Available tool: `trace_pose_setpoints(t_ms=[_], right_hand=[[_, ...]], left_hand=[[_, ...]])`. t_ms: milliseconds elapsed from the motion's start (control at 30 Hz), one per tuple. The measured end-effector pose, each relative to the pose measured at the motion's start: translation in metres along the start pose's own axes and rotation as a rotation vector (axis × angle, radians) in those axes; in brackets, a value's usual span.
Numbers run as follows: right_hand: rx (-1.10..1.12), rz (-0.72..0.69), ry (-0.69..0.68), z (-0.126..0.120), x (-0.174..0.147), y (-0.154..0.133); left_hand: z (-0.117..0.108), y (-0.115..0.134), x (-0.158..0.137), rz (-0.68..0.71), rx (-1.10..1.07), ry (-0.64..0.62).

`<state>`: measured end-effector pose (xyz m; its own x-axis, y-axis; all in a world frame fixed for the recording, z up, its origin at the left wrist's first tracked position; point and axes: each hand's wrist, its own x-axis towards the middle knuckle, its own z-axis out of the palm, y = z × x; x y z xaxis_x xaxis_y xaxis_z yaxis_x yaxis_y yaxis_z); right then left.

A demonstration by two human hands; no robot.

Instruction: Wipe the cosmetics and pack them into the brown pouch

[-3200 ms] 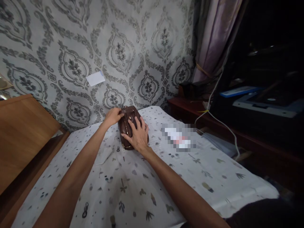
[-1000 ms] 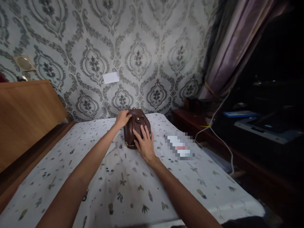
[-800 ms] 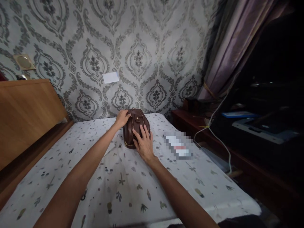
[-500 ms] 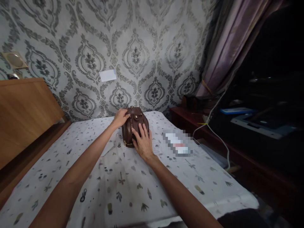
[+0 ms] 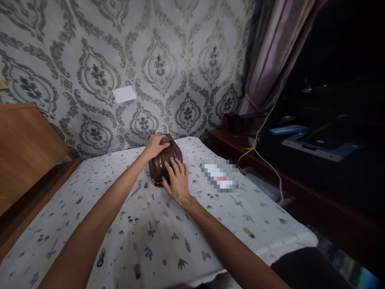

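A brown leather handbag (image 5: 172, 157) with gold zips stands on the patterned white sheet, near the wall. My left hand (image 5: 157, 146) lies over its top beside the handle, its fingers bent around the upper edge; the far fingertips are partly hidden. Against the side that faces me, my right hand (image 5: 178, 182) rests with its fingers spread on the leather below the zip. Parts of the bag's front are covered by both hands.
To the right on the sheet lies a blurred-out white and red item (image 5: 219, 175). A wooden headboard (image 5: 27, 148) rises at left. A dark red cabinet (image 5: 222, 140) with a white cable (image 5: 272, 166) stands along the right. A white card (image 5: 124, 94) is on the wallpaper.
My left hand has shifted from the bag's left upper edge further over its top, near the handle. My right hand stays against the bag's side. The view has turned slightly right.
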<state>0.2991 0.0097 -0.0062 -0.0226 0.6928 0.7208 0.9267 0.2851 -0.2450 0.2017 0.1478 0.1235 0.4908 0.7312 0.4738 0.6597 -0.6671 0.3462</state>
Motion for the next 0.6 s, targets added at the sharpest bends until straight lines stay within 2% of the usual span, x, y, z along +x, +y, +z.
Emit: trace_pose_setpoints(t_ms=[133, 400, 600], right_hand=[[0.014, -0.026, -0.007, 0.0, -0.001, 0.002], [0.038, 0.023, 0.121, 0.005, -0.001, 0.003], [0.025, 0.022, 0.076, 0.001, -0.001, 0.003]], left_hand=[[0.011, 0.007, 0.007, -0.033, -0.026, 0.032], [0.022, -0.002, 0.019, -0.156, -0.206, 0.104], [0.029, -0.002, 0.021, -0.181, -0.36, 0.133]])
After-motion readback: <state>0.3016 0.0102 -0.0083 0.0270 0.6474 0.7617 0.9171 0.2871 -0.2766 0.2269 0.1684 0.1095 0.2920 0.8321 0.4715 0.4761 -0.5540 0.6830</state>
